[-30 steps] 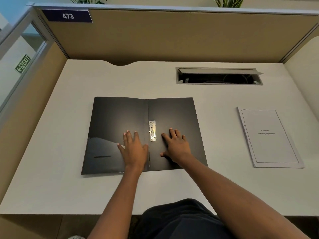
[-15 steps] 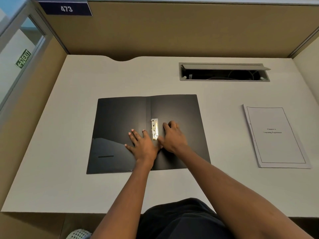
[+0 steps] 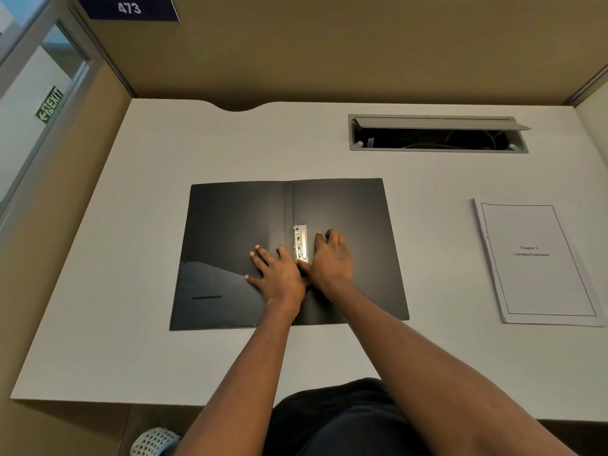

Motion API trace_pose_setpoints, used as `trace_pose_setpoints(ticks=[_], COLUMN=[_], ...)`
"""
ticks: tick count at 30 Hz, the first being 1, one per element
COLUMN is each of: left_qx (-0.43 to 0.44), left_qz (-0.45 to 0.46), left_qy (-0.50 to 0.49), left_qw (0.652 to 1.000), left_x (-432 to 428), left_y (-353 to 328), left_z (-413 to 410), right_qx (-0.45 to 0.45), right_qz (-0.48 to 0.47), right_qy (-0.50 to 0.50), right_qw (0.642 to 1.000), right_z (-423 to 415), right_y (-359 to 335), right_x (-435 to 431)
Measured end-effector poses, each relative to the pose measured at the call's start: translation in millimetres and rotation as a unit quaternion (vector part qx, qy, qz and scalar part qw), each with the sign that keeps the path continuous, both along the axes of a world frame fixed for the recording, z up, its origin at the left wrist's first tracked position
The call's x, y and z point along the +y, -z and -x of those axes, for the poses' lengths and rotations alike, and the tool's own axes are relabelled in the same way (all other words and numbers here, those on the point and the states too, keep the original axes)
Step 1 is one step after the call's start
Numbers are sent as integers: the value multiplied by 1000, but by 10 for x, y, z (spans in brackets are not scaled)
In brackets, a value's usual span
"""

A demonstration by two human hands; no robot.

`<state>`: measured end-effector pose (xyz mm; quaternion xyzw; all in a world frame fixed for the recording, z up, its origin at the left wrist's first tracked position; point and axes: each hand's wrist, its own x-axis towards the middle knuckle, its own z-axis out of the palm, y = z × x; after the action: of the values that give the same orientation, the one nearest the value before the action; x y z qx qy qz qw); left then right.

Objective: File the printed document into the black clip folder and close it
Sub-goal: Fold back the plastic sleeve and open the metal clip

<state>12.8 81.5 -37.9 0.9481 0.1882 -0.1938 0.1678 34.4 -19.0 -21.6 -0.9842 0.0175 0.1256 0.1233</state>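
Lying open and flat near the middle of the white desk (image 3: 131,225), the black clip folder (image 3: 348,209) had its metal clip (image 3: 300,242) just right of the spine, with the left hand (image 3: 279,274) spread palm-down beside the clip's left edge and the right hand (image 3: 330,258) resting on the right leaf with fingers curled, neither gripping anything. The printed document (image 3: 536,261) lay well apart to the right, untouched. Behind stood a tan partition (image 3: 329,54), an open cable tray (image 3: 437,134), a plate numbered 473 (image 3: 129,8), and an exit sign (image 3: 50,104) at far left.
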Motion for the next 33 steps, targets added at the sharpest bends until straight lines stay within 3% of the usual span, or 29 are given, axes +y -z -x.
trace_pose_setpoints(ticks=[12,18,24,29,33], left_qx=[1,-1,-3,-6,-6], left_qz=[1,1,-12,-15,-22], left_qy=[7,8,14,14,16], left_qw=[1000,1000,1000,1000,1000], left_x=[13,4,3,-1,1], left_y=[-12,-28,-38,-4,35], left_z=[13,17,37,30,29], right_qx=[19,-58,-93,-70,-56], right_qz=[-34,-131,-304,-340,-320], right_qy=[-2,21,85,106,80], right_qw=[999,989,944,932,942], right_z=[-25,-35,-252,-549,-766], right_y=[-57,-169,-273,-269,-195], right_x=[-53,-64,20,139,193])
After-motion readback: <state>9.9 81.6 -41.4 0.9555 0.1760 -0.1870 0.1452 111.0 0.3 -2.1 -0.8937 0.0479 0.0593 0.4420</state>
